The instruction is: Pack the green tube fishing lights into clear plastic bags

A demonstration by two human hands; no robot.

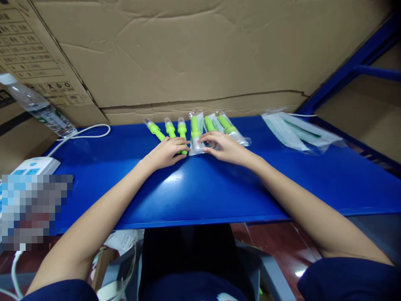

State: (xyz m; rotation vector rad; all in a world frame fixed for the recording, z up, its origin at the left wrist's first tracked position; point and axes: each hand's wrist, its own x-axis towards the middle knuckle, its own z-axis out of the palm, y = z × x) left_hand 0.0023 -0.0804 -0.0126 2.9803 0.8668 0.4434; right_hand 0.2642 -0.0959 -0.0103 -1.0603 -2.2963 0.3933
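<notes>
Three loose lime-green plastic tubes with clear caps lie side by side on the table: one slanting at the left (pixel 154 128), one in the middle (pixel 170 128) and one at the right (pixel 182 128). My left hand (pixel 167 152) rests over their lower ends, fingers stretched, thumb apart. Beside them are three similar green tubes in clear bags: an upright one (pixel 195 125), a middle one (pixel 210 124) and a tilted one (pixel 227 125). My right hand (pixel 224 146) lies across the lower parts of these bags. Its fingers are curved, with thumb and forefinger apart near the upright bag.
Flat clear-and-pale-green bags (pixel 291 130) lie at the right on the blue table (pixel 200 192). A water bottle (pixel 46 113) leans at the left, near a white cable (pixel 94 126) and a power strip (pixel 39 166). Cardboard (pixel 200 54) stands behind.
</notes>
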